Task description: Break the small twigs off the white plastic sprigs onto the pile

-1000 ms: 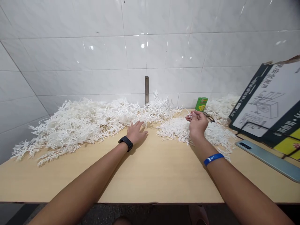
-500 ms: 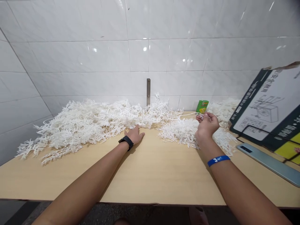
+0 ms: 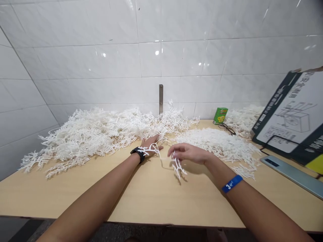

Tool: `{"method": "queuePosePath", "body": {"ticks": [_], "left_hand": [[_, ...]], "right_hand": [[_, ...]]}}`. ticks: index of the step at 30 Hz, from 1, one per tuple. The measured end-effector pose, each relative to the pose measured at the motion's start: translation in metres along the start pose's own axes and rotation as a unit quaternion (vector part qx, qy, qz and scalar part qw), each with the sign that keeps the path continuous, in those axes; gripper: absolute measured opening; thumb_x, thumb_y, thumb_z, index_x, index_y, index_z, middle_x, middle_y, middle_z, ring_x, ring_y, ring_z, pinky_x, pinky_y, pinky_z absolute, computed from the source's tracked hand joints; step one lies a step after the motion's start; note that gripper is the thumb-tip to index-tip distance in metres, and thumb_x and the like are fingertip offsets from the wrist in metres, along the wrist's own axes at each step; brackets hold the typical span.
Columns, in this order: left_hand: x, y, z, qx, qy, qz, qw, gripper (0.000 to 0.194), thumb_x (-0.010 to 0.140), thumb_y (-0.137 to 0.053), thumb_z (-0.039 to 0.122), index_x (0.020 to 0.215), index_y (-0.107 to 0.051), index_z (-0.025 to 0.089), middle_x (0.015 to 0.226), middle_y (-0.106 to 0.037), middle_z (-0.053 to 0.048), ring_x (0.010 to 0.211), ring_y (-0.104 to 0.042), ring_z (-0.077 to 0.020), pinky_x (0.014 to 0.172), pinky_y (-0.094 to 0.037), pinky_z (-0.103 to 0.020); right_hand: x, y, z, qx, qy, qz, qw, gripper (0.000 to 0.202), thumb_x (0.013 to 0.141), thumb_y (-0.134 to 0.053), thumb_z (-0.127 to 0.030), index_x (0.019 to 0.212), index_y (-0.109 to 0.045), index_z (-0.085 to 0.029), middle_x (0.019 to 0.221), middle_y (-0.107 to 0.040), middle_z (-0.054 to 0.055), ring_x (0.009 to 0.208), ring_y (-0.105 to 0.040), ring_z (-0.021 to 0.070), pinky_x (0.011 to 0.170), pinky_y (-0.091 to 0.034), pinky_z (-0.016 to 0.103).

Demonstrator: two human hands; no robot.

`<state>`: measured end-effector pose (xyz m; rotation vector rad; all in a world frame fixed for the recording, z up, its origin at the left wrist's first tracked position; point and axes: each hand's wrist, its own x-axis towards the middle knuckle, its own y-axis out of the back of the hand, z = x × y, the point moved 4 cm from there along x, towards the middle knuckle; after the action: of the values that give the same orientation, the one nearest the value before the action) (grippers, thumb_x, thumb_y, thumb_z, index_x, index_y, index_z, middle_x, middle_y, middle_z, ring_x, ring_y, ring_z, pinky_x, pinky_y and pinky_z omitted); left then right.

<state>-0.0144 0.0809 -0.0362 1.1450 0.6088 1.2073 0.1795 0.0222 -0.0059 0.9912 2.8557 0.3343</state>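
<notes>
My right hand (image 3: 190,153) is closed, thumb and fingertips pinching a thin white plastic branch (image 3: 178,167) whose forked twigs hang down over the tabletop. Another forked stretch, seemingly part of the same branch, reaches left and passes in front of my left hand (image 3: 150,144) and its black watch. That left hand lies low at the front edge of a large heap of white branches (image 3: 101,129), fingers stretched out and thumb apart. To the right, behind my right wrist, spreads a smaller, flatter pile of white branches (image 3: 217,143).
A green box (image 3: 220,116) and black-framed glasses (image 3: 227,129) sit near the back wall, beside another white pile (image 3: 242,118). At right, a printed carton (image 3: 290,117) leans behind a pale blue phone (image 3: 290,173). A metal bracket (image 3: 160,101) rises against the tiles.
My right hand has moved left and nearer from above the smaller pile, bringing the white branch beside my left hand. The glasses now show. My left hand has barely moved.
</notes>
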Motion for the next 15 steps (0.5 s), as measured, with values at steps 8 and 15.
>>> {"method": "queuePosePath", "body": {"ticks": [8,15], "left_hand": [[0.011,-0.006,-0.024,0.053,0.070,-0.029,0.996,0.051,0.097,-0.025,0.042,0.144,-0.041,0.031,0.159,-0.030,-0.004,0.147,-0.026,-0.0317,0.116,-0.012,-0.064],[0.014,-0.011,-0.030,0.066,0.086,-0.021,0.994,0.052,0.097,-0.023,0.038,0.145,-0.041,0.028,0.160,-0.029,-0.005,0.146,-0.027,-0.0352,0.114,-0.013,-0.066]], "right_hand": [[-0.033,-0.059,-0.031,-0.452,-0.152,-0.093,0.874,0.023,0.075,-0.054,-0.005,0.086,-0.070,-0.018,0.075,-0.068,0.005,0.063,-0.059,0.0166,0.054,-0.035,0.025],[-0.149,-0.083,-0.010,-0.486,-0.147,0.019,0.861,0.019,0.069,-0.058,-0.015,0.060,-0.066,-0.030,0.055,-0.065,0.004,0.046,-0.057,0.0210,0.046,-0.026,0.031]]}}
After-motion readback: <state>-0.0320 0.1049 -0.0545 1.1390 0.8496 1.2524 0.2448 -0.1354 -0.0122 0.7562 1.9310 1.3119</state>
